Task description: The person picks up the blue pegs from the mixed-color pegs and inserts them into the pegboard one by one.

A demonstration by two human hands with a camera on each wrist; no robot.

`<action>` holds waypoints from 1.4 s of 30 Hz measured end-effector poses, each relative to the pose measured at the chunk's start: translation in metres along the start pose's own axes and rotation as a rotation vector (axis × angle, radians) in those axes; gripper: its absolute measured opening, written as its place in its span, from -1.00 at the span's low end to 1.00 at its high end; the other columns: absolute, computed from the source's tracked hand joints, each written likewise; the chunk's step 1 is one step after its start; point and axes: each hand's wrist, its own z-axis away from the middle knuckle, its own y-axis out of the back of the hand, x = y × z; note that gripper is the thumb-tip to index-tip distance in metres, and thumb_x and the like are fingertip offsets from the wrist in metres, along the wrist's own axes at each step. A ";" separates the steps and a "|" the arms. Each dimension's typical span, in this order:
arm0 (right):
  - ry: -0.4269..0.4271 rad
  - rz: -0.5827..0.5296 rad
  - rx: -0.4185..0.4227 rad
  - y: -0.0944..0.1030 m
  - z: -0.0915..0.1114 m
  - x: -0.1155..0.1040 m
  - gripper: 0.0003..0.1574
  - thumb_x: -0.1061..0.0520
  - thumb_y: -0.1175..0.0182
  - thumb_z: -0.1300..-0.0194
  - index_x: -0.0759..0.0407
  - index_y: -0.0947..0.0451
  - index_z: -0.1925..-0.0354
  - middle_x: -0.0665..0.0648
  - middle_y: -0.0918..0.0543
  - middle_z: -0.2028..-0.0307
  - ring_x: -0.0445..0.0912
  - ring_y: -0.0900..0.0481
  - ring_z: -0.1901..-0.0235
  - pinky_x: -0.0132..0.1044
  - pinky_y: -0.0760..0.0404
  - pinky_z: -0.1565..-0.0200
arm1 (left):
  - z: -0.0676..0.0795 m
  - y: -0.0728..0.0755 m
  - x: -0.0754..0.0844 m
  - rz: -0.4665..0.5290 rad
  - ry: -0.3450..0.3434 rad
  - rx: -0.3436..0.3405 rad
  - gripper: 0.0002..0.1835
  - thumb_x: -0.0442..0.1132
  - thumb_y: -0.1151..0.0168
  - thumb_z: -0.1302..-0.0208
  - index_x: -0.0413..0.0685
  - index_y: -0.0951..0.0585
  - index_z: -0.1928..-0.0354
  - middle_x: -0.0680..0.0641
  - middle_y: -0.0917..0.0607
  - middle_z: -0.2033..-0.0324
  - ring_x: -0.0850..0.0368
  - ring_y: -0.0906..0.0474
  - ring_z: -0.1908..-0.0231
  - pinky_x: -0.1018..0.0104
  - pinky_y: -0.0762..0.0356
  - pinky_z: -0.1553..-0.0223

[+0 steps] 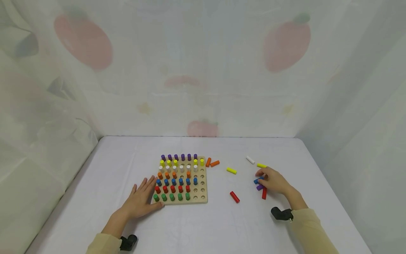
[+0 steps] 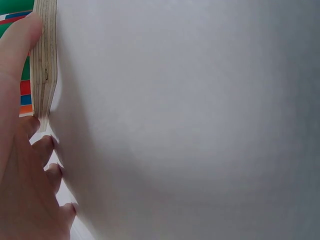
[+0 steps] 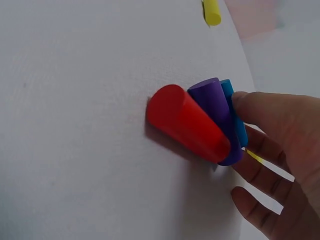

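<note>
My left hand (image 1: 138, 204) rests at the left side of a wooden peg board (image 1: 201, 199), fingers spread and straight. Its thumb touches the near edge of the board, whose plywood side (image 2: 45, 65) shows in the left wrist view. Rows of colored pegs stand upright in the board, with open holes mostly toward the right. My right hand (image 1: 275, 180) is over a small cluster of loose pegs, thumb and fingers pinching a blue peg (image 3: 235, 112). Against it lies a purple peg (image 3: 212, 97), and a red peg (image 3: 187, 125) lies beside that one.
Two orange pegs (image 1: 215, 163) lie just right of the board. Between board and right hand are a yellow peg (image 1: 231, 170) and another red peg (image 1: 234, 197). A white peg (image 1: 250, 160) and another yellow peg (image 1: 261, 165) lie beyond the right hand.
</note>
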 end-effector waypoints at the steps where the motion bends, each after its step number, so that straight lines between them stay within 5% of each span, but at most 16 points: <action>1: 0.001 -0.002 -0.007 0.000 0.000 0.000 -0.76 0.20 -0.24 -0.14 0.13 -0.56 0.16 0.03 -0.57 0.23 -0.14 -0.46 0.29 -0.26 -0.54 0.22 | 0.000 0.000 0.000 0.000 0.000 0.000 0.08 0.38 -0.19 0.05 -0.11 -0.10 -0.40 -0.18 -0.12 -0.39 -0.28 0.03 -0.36 -0.38 0.18 -0.23; 42: -0.001 -0.048 0.022 -0.003 -0.003 0.001 -0.79 0.20 -0.19 -0.17 0.14 -0.56 0.16 0.04 -0.49 0.35 -0.13 -0.43 0.35 -0.32 -0.48 0.32 | 0.001 -0.003 -0.003 0.004 -0.006 0.007 0.07 0.39 -0.18 0.04 -0.09 -0.09 -0.40 -0.17 -0.12 -0.39 -0.27 0.04 -0.36 -0.38 0.18 -0.24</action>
